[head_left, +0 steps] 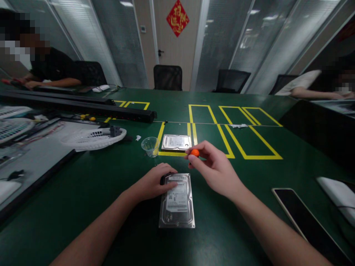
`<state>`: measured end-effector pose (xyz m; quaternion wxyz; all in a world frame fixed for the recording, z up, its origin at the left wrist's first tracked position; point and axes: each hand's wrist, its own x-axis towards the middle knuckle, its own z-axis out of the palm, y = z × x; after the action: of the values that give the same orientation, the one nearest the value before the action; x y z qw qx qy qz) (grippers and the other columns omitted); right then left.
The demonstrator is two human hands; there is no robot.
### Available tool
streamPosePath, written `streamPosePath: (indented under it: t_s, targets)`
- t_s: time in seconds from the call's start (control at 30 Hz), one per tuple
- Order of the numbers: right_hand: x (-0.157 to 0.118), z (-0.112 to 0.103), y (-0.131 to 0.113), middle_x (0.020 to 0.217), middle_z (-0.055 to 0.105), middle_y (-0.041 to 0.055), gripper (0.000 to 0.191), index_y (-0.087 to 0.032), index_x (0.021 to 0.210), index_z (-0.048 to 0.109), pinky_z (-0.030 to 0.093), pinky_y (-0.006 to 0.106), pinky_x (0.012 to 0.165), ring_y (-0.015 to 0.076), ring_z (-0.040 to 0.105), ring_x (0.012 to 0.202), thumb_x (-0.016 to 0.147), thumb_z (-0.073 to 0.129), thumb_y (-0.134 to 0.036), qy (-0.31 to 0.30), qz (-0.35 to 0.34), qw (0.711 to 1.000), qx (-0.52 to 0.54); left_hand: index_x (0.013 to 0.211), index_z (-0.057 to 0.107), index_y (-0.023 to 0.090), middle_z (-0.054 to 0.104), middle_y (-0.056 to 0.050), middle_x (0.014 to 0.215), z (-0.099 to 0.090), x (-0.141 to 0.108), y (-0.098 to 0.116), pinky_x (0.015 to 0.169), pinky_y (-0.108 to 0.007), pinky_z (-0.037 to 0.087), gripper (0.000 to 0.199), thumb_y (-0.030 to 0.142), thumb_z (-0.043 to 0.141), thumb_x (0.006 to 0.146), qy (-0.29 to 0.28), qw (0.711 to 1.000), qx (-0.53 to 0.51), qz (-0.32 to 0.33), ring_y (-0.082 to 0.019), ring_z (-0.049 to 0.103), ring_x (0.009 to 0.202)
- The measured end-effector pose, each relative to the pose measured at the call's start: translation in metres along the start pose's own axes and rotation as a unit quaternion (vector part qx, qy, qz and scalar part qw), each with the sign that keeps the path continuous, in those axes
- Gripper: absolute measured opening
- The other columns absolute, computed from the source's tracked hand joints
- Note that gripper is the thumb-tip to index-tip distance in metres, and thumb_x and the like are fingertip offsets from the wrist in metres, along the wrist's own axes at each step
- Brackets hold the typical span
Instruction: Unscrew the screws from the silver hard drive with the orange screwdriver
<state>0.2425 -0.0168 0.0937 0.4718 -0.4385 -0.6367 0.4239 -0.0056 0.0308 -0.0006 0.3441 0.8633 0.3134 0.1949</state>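
A silver hard drive [177, 207] lies label-up on the green table in front of me, its long side pointing away. My left hand [156, 181] grips its far left corner, the thumb resting on the label and the fingers at the far edge. Just beyond the drive's far right corner, my right hand [215, 166] pinches a small tool with a rounded orange handle [195, 152]; its working end is hidden. A second hard drive [175, 142] lies farther off inside a yellow taped box. Left of it stands a clear plastic cup [150, 147].
Yellow tape rectangles [260, 158] mark the table. A white racket-like frame [97, 138] and long black bars [111, 111] occupy the left. A phone [298, 210] and a white device [337, 195] lie at right. Two people sit at the far left and right.
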Motion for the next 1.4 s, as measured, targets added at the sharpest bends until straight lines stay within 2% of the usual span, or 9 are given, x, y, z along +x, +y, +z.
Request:
streamPosePath:
  t_s: [0.1,0.3,0.43,0.57,0.67,0.83,1.03,1.27,1.4]
  targets:
    - [0.0003,-0.0002,0.0018,0.102,0.067,0.0061,0.026,-0.021,0.104,0.064,0.063,0.038,0.076,0.0212,0.068,0.089,0.097,0.075,-0.043,0.004,0.0,1.0,-0.002,0.129,0.07,0.025,0.069,-0.007,0.124,-0.0003,0.0001,0.0005,0.099,-0.043,0.054,0.03,0.032,0.075,0.101,-0.002,1.0,0.0,-0.007,-0.026,0.065,0.114]
    - [-0.0001,0.0002,0.003,0.111,0.069,0.0078,0.028,-0.022,0.124,0.066,0.066,0.04,0.085,0.0218,0.07,0.098,0.103,0.067,-0.041,-0.014,-0.001,1.0,0.016,0.13,0.07,0.025,0.069,-0.007,0.125,0.0002,0.0005,0.0002,0.099,-0.042,0.054,0.03,0.033,0.075,0.101,-0.001,1.0,-0.005,-0.011,-0.026,0.065,0.114]
    - [0.0004,0.0004,0.0,0.112,0.07,0.0078,0.024,-0.022,0.115,0.069,0.067,0.037,0.084,0.0202,0.07,0.098,0.105,0.063,-0.043,-0.016,-0.009,1.0,0.023,0.128,0.07,0.025,0.069,-0.006,0.124,-0.0003,0.0007,0.0014,0.098,-0.042,0.054,0.028,0.032,0.074,0.101,0.001,1.0,-0.001,-0.008,-0.026,0.066,0.113]
    - [-0.0001,0.0003,-0.0017,0.101,0.07,0.006,0.026,-0.019,0.105,0.069,0.066,0.034,0.076,0.019,0.071,0.088,0.099,0.073,-0.044,0.01,-0.009,1.0,0.01,0.128,0.071,0.025,0.07,-0.006,0.123,-0.0009,0.0005,0.0017,0.097,-0.042,0.055,0.028,0.034,0.074,0.101,0.001,1.0,0.005,-0.008,-0.026,0.066,0.113]
    - [-0.0005,0.0003,-0.001,0.1,0.07,0.0059,0.029,-0.018,0.102,0.067,0.065,0.033,0.071,0.0181,0.072,0.082,0.095,0.079,-0.044,0.028,-0.006,1.0,0.007,0.129,0.07,0.025,0.07,-0.007,0.125,-0.0007,0.0003,0.0007,0.098,-0.043,0.055,0.03,0.035,0.074,0.101,0.0,1.0,0.007,-0.012,-0.027,0.066,0.114]
    - [0.0003,-0.0001,-0.0003,0.104,0.07,0.006,0.025,-0.02,0.111,0.069,0.066,0.032,0.075,0.0181,0.069,0.088,0.1,0.073,-0.042,0.016,-0.017,1.0,0.009,0.127,0.071,0.025,0.07,-0.007,0.124,0.0006,0.0003,-0.001,0.098,-0.041,0.055,0.028,0.033,0.075,0.1,0.005,1.0,0.004,-0.002,-0.026,0.066,0.113]
    - [0.0005,-0.0007,-0.002,0.11,0.071,0.0064,0.025,-0.023,0.114,0.074,0.066,0.032,0.082,0.0184,0.069,0.098,0.11,0.055,-0.037,-0.022,-0.026,0.999,0.021,0.128,0.071,0.025,0.07,-0.007,0.122,0.0007,0.0005,-0.0011,0.096,-0.041,0.054,0.029,0.033,0.074,0.101,0.006,1.0,0.004,0.007,-0.026,0.066,0.112]
    - [-0.0004,-0.0027,-0.002,0.103,0.073,0.0076,0.02,-0.018,0.107,0.073,0.064,0.033,0.072,0.0186,0.07,0.085,0.102,0.07,-0.036,0.023,-0.026,0.999,-0.013,0.127,0.071,0.025,0.07,-0.007,0.124,-0.0002,0.0004,0.0005,0.097,-0.041,0.054,0.028,0.035,0.074,0.101,-0.001,1.0,0.002,-0.007,-0.026,0.066,0.113]
    - [-0.0002,-0.0034,-0.0024,0.105,0.073,0.0083,0.018,-0.019,0.109,0.073,0.065,0.034,0.073,0.0208,0.072,0.091,0.102,0.069,-0.035,0.034,-0.042,0.998,-0.012,0.127,0.071,0.024,0.07,-0.008,0.124,-0.0004,0.0006,0.0006,0.097,-0.042,0.054,0.028,0.035,0.073,0.101,-0.002,1.0,0.002,-0.005,-0.026,0.066,0.113]
